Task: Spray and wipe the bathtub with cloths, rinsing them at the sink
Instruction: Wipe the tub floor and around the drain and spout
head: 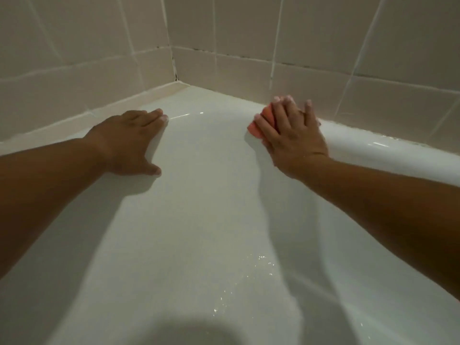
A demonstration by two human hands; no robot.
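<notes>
Droplets (249, 272) glisten on the bathtub (199, 220) floor nearest me. Further in, the left hand (132, 143) lies flat, fingers straight, braced by the left rim. The right hand (293, 135), fingers spread, presses an orange cloth (261, 123) below the far right rim. Wet enamel could let that braced palm slip. No writing shows.

Two walls of glossy beige square ceramic tiles, a left-hand wall (74, 38) and a right-hand wall (323, 33), meeting in an inner corner (173, 58) at upper centre. Between the tiles, pale whitish grout lines (135, 54). Dark specks (176, 77) down the corner joint, more of them (199, 49) along one horizontal joint of the right-hand wall. At the foot of the left-hand wall, a cream-coloured sealing strip (139, 95); at the foot of the right-hand wall, a thin white bead of sealant (353, 123)
</notes>
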